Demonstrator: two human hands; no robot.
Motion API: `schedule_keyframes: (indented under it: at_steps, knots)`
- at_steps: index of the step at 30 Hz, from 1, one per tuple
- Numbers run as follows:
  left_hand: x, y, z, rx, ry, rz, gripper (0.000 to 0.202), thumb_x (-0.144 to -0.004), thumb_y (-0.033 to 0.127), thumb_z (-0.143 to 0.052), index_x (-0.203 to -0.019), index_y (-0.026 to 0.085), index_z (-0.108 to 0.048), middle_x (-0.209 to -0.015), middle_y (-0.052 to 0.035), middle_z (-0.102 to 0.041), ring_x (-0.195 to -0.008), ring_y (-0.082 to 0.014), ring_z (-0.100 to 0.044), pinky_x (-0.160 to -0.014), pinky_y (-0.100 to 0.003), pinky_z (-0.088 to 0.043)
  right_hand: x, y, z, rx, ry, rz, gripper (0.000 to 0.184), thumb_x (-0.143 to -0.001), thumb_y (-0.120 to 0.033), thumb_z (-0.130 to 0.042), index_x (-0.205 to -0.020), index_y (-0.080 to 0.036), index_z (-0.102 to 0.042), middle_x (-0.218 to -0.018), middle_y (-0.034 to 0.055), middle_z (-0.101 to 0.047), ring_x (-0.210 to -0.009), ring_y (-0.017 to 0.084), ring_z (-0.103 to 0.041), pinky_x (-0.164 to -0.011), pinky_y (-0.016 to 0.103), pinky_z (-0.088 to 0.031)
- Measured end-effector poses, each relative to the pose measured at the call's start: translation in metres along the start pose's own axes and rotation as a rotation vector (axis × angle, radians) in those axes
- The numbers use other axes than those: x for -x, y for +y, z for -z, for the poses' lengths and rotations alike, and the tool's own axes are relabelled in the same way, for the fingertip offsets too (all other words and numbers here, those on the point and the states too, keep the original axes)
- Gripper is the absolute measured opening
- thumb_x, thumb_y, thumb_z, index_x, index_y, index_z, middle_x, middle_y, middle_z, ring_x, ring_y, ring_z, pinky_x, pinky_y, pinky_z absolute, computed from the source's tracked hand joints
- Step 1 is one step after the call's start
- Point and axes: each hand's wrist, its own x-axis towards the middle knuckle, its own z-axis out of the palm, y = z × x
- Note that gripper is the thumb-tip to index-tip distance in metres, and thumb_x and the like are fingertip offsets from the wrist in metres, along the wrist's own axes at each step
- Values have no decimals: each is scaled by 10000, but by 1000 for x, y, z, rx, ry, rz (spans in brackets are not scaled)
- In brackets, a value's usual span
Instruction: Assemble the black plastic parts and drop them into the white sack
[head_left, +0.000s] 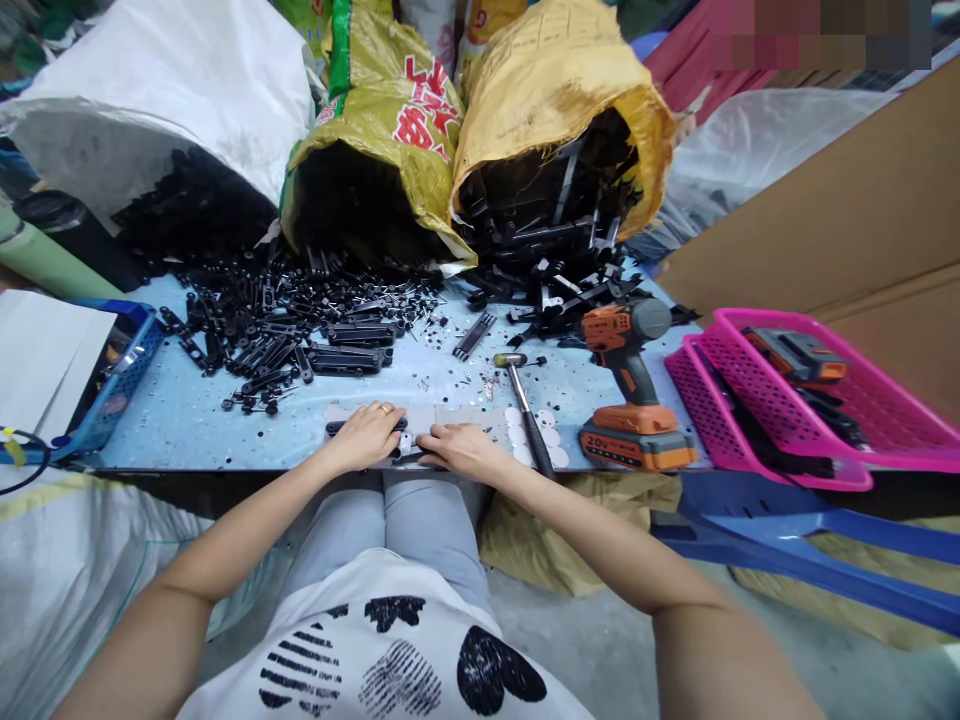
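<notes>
My left hand (367, 436) rests at the near edge of the light blue table (187, 420), fingers curled over a long black plastic part (336, 427); a ring shows on one finger. My right hand (461, 448) lies just beside it, fingers pressed down on the same spot, where a small black and white piece (406, 448) sits between the two hands. What the right fingers hold is hidden. A hammer (525, 410) lies to the right of my right hand, over several white discs (551, 437).
An orange cordless drill (630, 390) stands right of the hammer. Loose black plastic parts (270, 330) cover the table's far half, spilling from three open sacks (390, 130). Pink baskets (795, 400) sit at right, a blue basket (120, 370) at left, cardboard (840, 220) behind.
</notes>
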Motion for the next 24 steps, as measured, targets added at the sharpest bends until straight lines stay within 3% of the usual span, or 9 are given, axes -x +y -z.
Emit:
schedule_keyframes:
  at_steps: [3,5,9,13,24]
  knots:
    - [1,5,3,-15,3,16,535,-799,588,-530,-1133,170,-517,-1100,-122,-579,-1035,-297,-527,-859,-427,-425,0,-7,5,-23,-1,-82,424,-958,-518,-276,-1034,-201,-547,-918,52,-605,-754,152,-592,-570,250,-280]
    - [3,4,2,-7,36,26,673,-694,678,-593,-1124,169,-503,-1075,-123,-585,-994,-301,-551,-834,-421,-438,0,-14,12,-2,26,-131,437,-958,-524,-261,-1020,-201,-549,-936,61,-609,-774,163,-592,-589,254,-292]
    - [8,-3,-3,38,144,16,639,-718,626,-604,-1138,163,-477,-1033,-122,-599,-940,-286,-589,-794,-392,-463,0,-26,27,54,66,-168,402,-972,-474,-259,-1043,-200,-545,-965,89,-614,-825,184,-582,-645,276,-320]
    - [12,-10,-6,64,271,-12,612,-751,587,-589,-1167,159,-456,-1077,-136,-599,-1004,-292,-586,-801,-386,-476,-1,-32,39,78,86,-157,347,-982,-411,-282,-1052,-189,-538,-971,104,-613,-843,201,-573,-660,295,-326]
    - [14,-14,-14,81,308,-83,435,-801,516,-583,-1070,179,-527,-986,-103,-643,-931,-248,-628,-806,-360,-490,-7,-22,57,122,44,-50,322,-977,-406,-320,-1025,-177,-542,-952,91,-607,-819,199,-580,-630,283,-313]
